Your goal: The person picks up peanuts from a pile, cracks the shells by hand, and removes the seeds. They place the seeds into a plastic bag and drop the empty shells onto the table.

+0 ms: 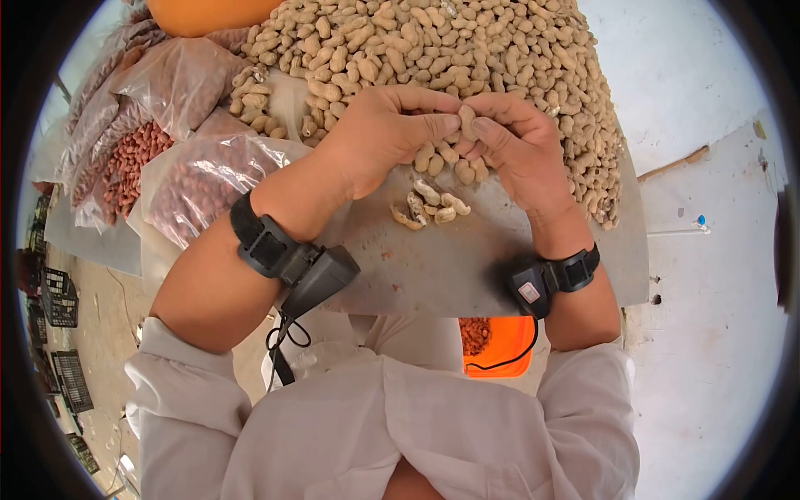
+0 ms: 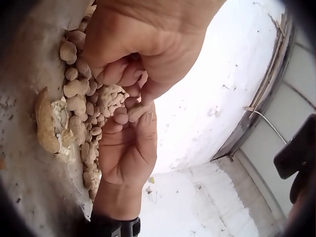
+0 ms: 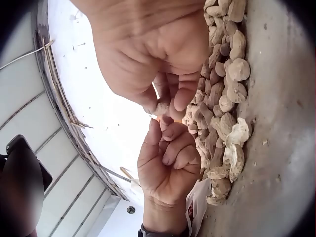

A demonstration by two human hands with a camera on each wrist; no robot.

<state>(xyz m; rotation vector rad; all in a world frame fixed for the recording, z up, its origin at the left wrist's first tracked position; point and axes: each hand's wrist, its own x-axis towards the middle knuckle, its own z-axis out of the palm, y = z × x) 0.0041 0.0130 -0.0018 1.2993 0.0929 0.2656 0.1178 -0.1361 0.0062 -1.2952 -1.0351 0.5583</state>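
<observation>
An unshelled peanut [image 1: 467, 122] is between the two hands, low over the heap. My right hand [image 1: 523, 150] pinches it between thumb and fingers. From the other side, my left hand [image 1: 385, 133] has thumb and index fingertips at the peanut's edge, its other fingers curled under. In the right wrist view the peanut [image 3: 162, 108] shows between the right fingertips, with the left hand [image 3: 170, 163] just below. Broken peanut shells [image 1: 429, 206] lie on the grey tabletop [image 1: 400, 267], nearer the body than the hands.
A large heap of unshelled peanuts [image 1: 467, 50] covers the far side. Clear bags [image 1: 179, 79] of red kernels stand at the left, with an orange object [image 1: 212, 12] behind. Below the table's edge sits an orange tub [image 1: 518, 346] with reddish contents. A white wall [image 1: 717, 292] is at the right.
</observation>
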